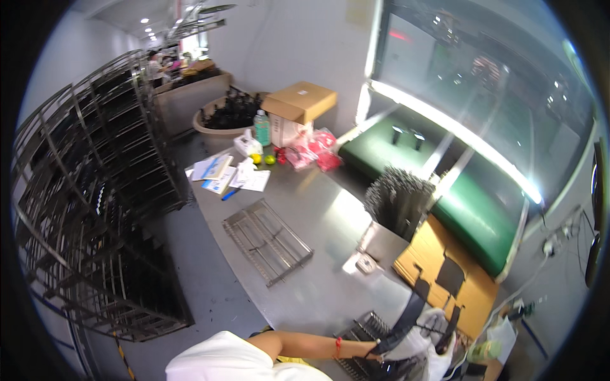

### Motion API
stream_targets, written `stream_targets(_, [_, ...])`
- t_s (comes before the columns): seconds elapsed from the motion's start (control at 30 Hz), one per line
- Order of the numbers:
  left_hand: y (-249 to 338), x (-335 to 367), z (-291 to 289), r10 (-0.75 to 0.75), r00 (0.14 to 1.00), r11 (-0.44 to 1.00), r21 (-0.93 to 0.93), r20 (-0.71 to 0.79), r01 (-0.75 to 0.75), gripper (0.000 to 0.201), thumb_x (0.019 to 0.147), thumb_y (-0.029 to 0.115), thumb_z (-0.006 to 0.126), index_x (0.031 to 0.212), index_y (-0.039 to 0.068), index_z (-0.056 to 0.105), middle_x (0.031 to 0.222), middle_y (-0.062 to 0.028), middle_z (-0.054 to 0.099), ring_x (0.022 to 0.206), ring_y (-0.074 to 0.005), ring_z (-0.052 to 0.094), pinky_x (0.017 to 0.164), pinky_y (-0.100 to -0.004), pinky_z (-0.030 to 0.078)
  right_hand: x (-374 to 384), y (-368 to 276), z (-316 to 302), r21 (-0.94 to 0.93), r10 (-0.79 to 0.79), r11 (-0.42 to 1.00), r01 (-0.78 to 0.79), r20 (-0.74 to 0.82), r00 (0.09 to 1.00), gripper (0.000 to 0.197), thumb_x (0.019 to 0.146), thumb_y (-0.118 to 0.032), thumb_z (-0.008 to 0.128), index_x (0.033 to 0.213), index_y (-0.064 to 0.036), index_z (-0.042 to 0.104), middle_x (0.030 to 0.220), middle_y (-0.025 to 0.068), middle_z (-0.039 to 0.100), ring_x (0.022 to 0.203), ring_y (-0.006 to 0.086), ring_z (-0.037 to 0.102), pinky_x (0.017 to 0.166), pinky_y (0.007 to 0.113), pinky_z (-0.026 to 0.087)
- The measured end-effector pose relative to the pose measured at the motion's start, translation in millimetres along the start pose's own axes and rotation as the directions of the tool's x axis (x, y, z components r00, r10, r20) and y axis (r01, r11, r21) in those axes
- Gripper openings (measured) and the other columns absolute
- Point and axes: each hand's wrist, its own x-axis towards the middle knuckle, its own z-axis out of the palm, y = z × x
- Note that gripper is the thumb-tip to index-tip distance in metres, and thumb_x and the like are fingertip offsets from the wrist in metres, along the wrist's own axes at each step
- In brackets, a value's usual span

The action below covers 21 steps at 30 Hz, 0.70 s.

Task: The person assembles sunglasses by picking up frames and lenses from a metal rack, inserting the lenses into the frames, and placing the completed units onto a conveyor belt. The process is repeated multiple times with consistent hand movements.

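Observation:
My left forearm, with a red cord at the wrist, reaches right from a white sleeve along the lower edge. My left hand [370, 349] is at a dark slotted rack [363, 330] and the black strap-like pieces [406, 317] beside it; its fingers are hidden there, so its grip cannot be made out. Just beyond lies a crumpled grey-white plastic bag [429, 340] among more black pieces. Cardboard [422, 251] with flat black parts on it stretches behind them. My right hand does not show.
On the metal table [318, 222] are a wire rack [267, 241], papers [219, 174], a bottle [262, 127], red bags [324, 149], a cardboard box [302, 101] and bundled dark rods [397, 197]. Tall racks [95, 190] stand left; a green conveyor [476, 228] runs behind.

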Motion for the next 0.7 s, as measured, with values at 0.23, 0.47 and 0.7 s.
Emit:
stream_targets(0.23, [-21, 23, 28, -0.088, 0.987, 0.98, 0.163, -0.135, 0.11, 0.058, 0.086, 0.006, 0.047, 0.143, 0.017, 0.039, 0.128, -0.0185, 0.053, 0.098, -0.0249, 0.06, 0.064, -0.0296, 0.05, -22, -16, 0, -0.615, -0.272, 0.782, 0.102, -0.188, 0.944, 0.071, 0.057, -0.02, 0.088, 0.123, -0.0092, 0.065, 0.077, 0.0152, 0.059, 0.069, 0.0339, 0.059, 0.063, 0.046, 0.046])
stream_targets(0.47, [19, 27, 23, 0.01, 0.936, 0.968, 0.24, -0.353, 0.08, 0.06, 0.081, 0.001, 0.048, 0.139, 0.017, 0.045, 0.126, -0.0211, 0.053, 0.092, -0.0266, 0.061, 0.054, -0.0283, 0.051, -57, 56, -15, -0.586, -0.185, 0.789, 0.184, 0.058, 0.981, 0.06, 0.076, -0.021, 0.073, 0.134, -0.0226, 0.06, 0.089, 0.0125, 0.061, 0.077, 0.0305, 0.065, 0.068, 0.044, 0.052])
stream_targets(0.7, [60, 21, -5, 0.049, 0.998, 0.985, -0.162, -0.038, -0.054, 0.049, 0.096, 0.028, 0.052, 0.145, 0.022, 0.044, 0.133, -0.0239, 0.047, 0.103, -0.0366, 0.055, 0.058, -0.0293, 0.056, -113, 140, 9, 0.086, 0.324, 0.91, -0.406, 0.463, 0.825, 0.062, 0.102, -0.036, 0.038, 0.15, -0.0017, 0.021, 0.107, 0.0318, 0.061, 0.078, 0.0451, 0.064, 0.075, 0.051, 0.054])
